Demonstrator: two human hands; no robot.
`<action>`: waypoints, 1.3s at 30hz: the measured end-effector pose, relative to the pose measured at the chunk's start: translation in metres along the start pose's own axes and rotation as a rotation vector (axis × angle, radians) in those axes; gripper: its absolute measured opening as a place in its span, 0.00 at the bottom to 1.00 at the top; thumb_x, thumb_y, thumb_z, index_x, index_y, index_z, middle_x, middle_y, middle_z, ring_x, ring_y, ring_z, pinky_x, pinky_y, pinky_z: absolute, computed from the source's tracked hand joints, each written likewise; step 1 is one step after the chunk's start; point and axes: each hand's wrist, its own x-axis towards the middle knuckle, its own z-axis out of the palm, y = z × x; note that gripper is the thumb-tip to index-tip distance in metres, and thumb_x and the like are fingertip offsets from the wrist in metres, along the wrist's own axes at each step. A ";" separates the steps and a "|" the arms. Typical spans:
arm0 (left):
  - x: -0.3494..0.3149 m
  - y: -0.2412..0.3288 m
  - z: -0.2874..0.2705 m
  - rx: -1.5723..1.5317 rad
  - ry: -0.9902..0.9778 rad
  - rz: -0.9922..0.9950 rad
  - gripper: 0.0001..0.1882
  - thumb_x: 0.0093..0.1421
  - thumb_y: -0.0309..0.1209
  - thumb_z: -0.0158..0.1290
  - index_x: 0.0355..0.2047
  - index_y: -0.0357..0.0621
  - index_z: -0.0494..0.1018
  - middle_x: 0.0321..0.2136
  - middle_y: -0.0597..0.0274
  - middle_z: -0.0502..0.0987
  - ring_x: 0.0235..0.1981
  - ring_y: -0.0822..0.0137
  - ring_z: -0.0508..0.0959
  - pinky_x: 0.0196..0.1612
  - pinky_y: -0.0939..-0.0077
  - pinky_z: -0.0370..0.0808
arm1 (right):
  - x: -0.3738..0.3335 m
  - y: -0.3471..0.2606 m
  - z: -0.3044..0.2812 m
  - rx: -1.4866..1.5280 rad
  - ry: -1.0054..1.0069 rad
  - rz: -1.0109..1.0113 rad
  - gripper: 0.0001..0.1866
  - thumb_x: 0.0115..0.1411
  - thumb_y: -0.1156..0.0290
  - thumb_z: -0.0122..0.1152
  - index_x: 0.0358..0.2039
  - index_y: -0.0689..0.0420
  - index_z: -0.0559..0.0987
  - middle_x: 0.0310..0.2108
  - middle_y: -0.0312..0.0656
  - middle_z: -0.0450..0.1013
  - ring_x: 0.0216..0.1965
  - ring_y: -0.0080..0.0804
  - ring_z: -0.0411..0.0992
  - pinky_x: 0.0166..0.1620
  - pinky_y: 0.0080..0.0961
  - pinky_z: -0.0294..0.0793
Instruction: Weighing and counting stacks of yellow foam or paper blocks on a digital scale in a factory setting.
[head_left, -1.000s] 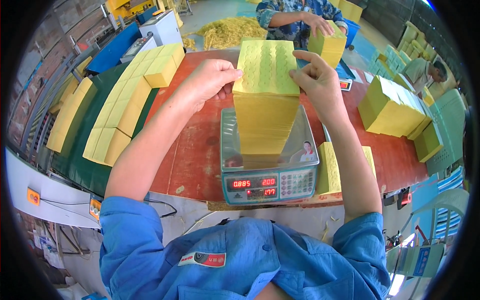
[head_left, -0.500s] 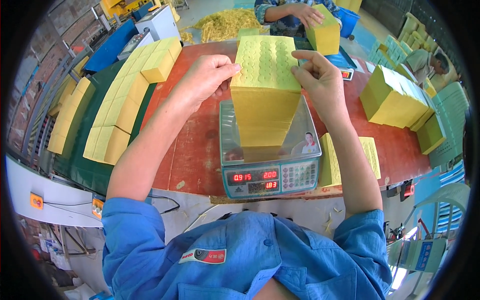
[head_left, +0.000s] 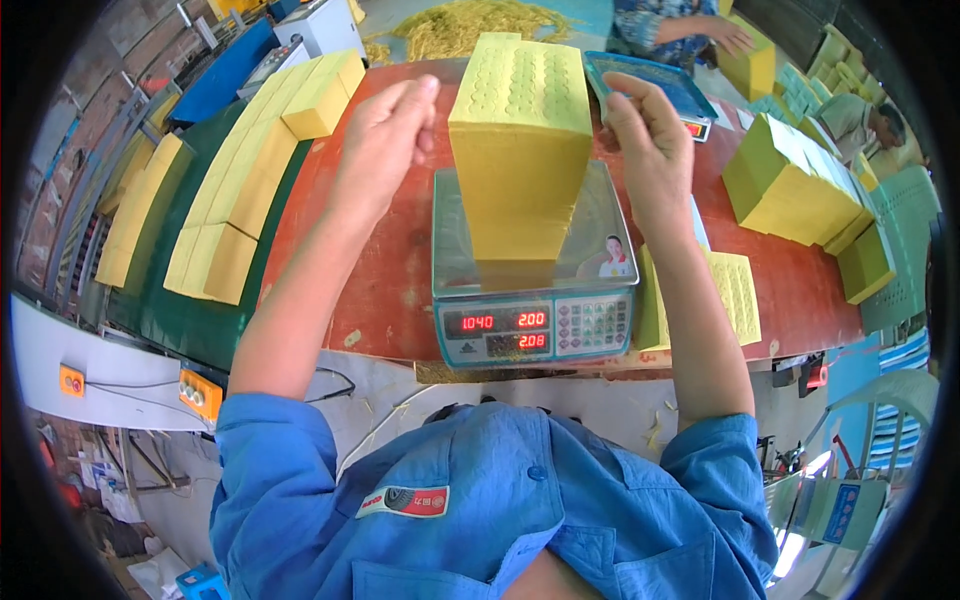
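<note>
A tall stack of yellow paper sheets (head_left: 520, 185), its top marked with rows of curved cuts, stands on the clear pan of a digital scale (head_left: 535, 320) with lit red figures. On the left of the stack, my left hand (head_left: 388, 140) hangs in the air, loosely curled, with a gap to the paper. Just off its right side is my right hand (head_left: 650, 145), thumb and forefinger bent and parted. Neither hand holds anything. Beside the scale, partly behind my right forearm, lies another yellow paper stack (head_left: 735, 300).
Rows of yellow paper blocks (head_left: 245, 190) line the green surface (head_left: 150, 310) at left. More stacks (head_left: 790, 190) stand on the red table (head_left: 350, 300) at right. Opposite, a co-worker's hand (head_left: 728, 35) touches a yellow block beside a second scale (head_left: 650, 85).
Both my hands have come away from the stack's upper sides and moved outward. The scale's figures have risen. The co-worker's yellow block has shifted right, off the second scale.
</note>
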 end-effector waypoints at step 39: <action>-0.035 -0.029 -0.023 -0.448 0.123 -0.368 0.30 0.63 0.57 0.48 0.50 0.41 0.68 0.43 0.54 0.73 0.42 0.64 0.75 0.43 0.64 0.73 | -0.057 0.079 -0.017 0.198 -0.034 0.355 0.15 0.65 0.72 0.53 0.51 0.62 0.76 0.41 0.39 0.76 0.40 0.24 0.74 0.43 0.22 0.72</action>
